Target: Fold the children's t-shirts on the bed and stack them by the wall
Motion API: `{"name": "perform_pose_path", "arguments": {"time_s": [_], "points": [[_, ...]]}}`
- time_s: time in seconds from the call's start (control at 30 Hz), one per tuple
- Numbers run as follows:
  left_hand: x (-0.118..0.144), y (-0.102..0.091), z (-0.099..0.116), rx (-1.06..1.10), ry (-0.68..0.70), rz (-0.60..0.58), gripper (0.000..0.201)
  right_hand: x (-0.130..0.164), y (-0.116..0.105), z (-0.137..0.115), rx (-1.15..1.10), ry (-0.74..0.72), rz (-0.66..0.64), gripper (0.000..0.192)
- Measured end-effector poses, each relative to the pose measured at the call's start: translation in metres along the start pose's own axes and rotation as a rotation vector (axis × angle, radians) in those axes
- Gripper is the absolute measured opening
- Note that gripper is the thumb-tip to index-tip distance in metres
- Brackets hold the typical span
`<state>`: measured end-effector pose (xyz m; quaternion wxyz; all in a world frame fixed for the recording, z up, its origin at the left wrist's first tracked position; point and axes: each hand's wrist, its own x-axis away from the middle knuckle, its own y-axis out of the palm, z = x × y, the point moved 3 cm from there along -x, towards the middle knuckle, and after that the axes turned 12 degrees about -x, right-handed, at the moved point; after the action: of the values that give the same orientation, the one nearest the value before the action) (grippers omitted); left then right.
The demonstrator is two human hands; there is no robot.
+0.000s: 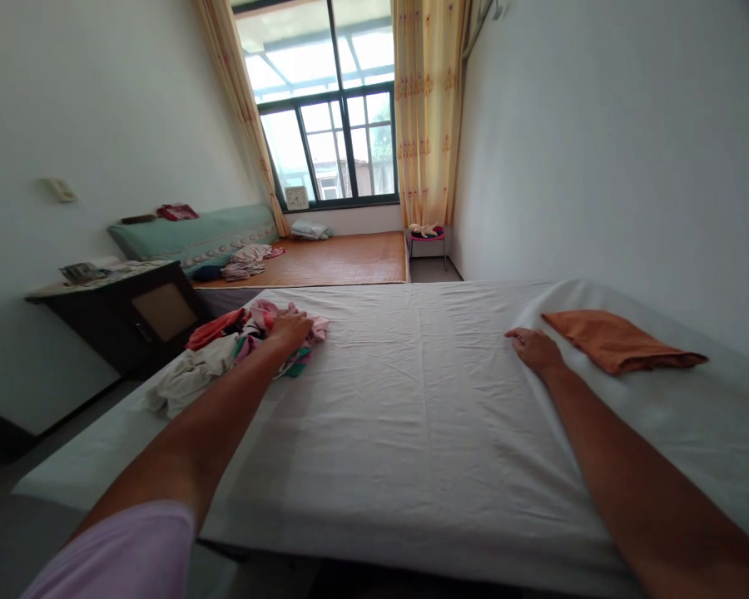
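Left hand: your left hand [292, 327] lies on top of the pile of clothes [225, 353], fingers curled down into the pink fabric; you cannot tell whether it has pinched hold of a piece.
Right hand: your right hand [535, 346] rests palm down and flat on the white sheet [405, 391], fingers spread and holding nothing.
Pile of clothes: it sits at the far left corner of the bed, a jumble of pink, red, green and off-white pieces, partly spilling toward the left edge.
Orange cloth: the folded orange cloth [612, 339] lies flat on the sheet just beside your right hand, to its right, near the wall; hand and cloth are apart.
Sheet: it covers the whole mattress, with light creases between your two arms.
Beyond the bed: a dark cabinet [131, 312] stands to the left, and a second bed with a woven mat [343, 258] lies under the window [330, 125].
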<state>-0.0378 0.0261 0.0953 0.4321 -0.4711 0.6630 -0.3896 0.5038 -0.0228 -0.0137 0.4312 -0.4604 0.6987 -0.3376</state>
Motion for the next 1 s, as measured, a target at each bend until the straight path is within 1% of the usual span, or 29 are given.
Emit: {"name": "perform_pose_path", "arguments": {"time_s": [0.1, 0.13, 0.2, 0.23, 0.3, 0.33, 0.37, 0.4, 0.47, 0.5, 0.53, 0.57, 0.6, 0.63, 0.7, 0.73, 0.77, 0.8, 0.83, 0.87, 0.9, 0.93, 1.0], "points": [[-0.022, -0.02, 0.024, 0.076, -0.014, 0.037, 0.029, -0.001, 0.001, -0.005, -0.013, -0.013, -0.013, 0.036], [-0.03, -0.028, 0.036, 0.111, -0.006, 0.061, 0.032, -0.002, 0.001, -0.005, -0.035, -0.009, -0.01, 0.035], [-0.045, -0.045, 0.064, 0.282, 0.043, 0.126, 0.036, -0.004, 0.0, -0.009, -0.124, -0.006, 0.001, 0.034], [-0.051, -0.053, 0.081, 0.481, 0.087, 0.167, 0.035, -0.004, -0.001, -0.013, -0.198, -0.014, 0.008, 0.032], [-0.054, -0.07, 0.119, 0.977, 0.204, 0.215, 0.036, -0.003, -0.003, -0.03, -0.41, -0.063, -0.002, 0.028], [-0.052, -0.077, 0.141, 1.157, 0.291, 0.21, 0.035, 0.0, -0.003, -0.042, -0.542, -0.1, -0.036, 0.027], [-0.047, -0.084, 0.163, 1.258, 0.391, 0.195, 0.034, 0.004, -0.004, -0.056, -0.681, -0.144, -0.094, 0.029], [-0.041, -0.089, 0.184, 1.307, 0.462, 0.192, 0.034, 0.009, -0.003, -0.071, -0.819, -0.184, -0.177, 0.037], [-0.024, -0.094, 0.222, 1.301, 0.588, 0.176, 0.033, 0.02, -0.001, -0.101, -1.033, -0.222, -0.335, 0.068], [-0.016, -0.093, 0.237, 1.267, 0.655, 0.159, 0.033, 0.024, 0.001, -0.111, -1.109, -0.207, -0.364, 0.072], [-0.01, -0.09, 0.247, 1.241, 0.697, 0.151, 0.034, 0.026, 0.002, -0.118, -1.162, -0.17, -0.357, 0.069], [-0.006, -0.084, 0.252, 1.215, 0.713, 0.148, 0.035, 0.027, 0.004, -0.12, -1.193, -0.109, -0.322, 0.062], [-0.004, -0.076, 0.251, 1.189, 0.691, 0.156, 0.036, 0.025, 0.006, -0.117, -1.208, -0.03, -0.274, 0.055], [-0.005, -0.066, 0.245, 1.152, 0.629, 0.174, 0.036, 0.023, 0.008, -0.111, -1.213, 0.06, -0.222, 0.051], [-0.012, -0.043, 0.221, 0.997, 0.442, 0.211, 0.035, 0.015, 0.012, -0.09, -1.213, 0.221, -0.108, 0.049], [-0.015, -0.031, 0.206, 0.859, 0.344, 0.218, 0.034, 0.011, 0.013, -0.078, -1.207, 0.269, -0.04, 0.05], [-0.017, -0.019, 0.193, 0.708, 0.298, 0.197, 0.034, 0.006, 0.013, -0.066, -1.192, 0.29, 0.045, 0.054], [-0.018, -0.008, 0.182, 0.593, 0.278, 0.157, 0.035, 0.002, 0.012, -0.055, -1.155, 0.282, 0.136, 0.059], [-0.017, 0.003, 0.174, 0.52, 0.269, 0.12, 0.036, -0.001, 0.009, -0.047, -1.093, 0.247, 0.216, 0.066], [-0.015, 0.012, 0.168, 0.476, 0.27, 0.091, 0.037, -0.003, 0.007, -0.041, -1.012, 0.19, 0.259, 0.07], [-0.013, 0.02, 0.166, 0.452, 0.272, 0.076, 0.039, -0.005, 0.006, -0.04, -0.926, 0.118, 0.254, 0.07], [-0.011, 0.026, 0.165, 0.439, 0.271, 0.077, 0.04, -0.005, 0.005, -0.041, -0.849, 0.043, 0.201, 0.066], [-0.007, 0.032, 0.168, 0.426, 0.284, 0.107, 0.039, -0.003, 0.007, -0.049, -0.751, -0.076, 0.016, 0.057]]}}
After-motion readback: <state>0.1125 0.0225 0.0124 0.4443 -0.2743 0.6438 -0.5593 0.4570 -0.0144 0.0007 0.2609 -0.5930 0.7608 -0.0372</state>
